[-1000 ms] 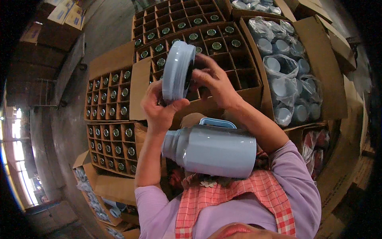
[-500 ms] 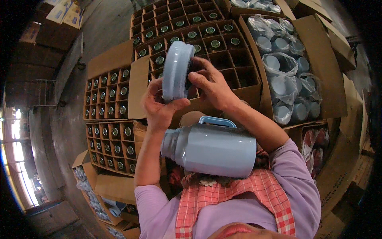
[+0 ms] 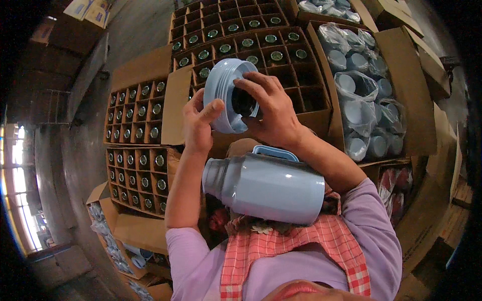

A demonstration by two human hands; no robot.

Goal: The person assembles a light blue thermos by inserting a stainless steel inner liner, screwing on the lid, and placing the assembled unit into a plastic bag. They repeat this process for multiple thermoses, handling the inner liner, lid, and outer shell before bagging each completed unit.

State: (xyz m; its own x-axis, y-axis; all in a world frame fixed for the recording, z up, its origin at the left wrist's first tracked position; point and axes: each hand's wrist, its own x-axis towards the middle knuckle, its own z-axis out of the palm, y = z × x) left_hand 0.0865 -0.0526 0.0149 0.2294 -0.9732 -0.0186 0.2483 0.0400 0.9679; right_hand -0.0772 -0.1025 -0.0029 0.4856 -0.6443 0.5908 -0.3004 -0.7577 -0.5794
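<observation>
A pale blue plastic flask cap (image 3: 226,95), round and cup-shaped with a stepped rim, is held up on its side with its open mouth turned toward the right. A dark round stopper (image 3: 244,102) sits in that mouth, partly covered. Below it a pale blue vacuum flask body (image 3: 268,184) lies on its side against the checked apron, its bare grey neck pointing left and its blue handle (image 3: 273,152) on top.

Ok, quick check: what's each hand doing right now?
Left hand: closed on the rim of the pale blue cap.
Right hand: fingers grip the dark insert inside that cap.
</observation>
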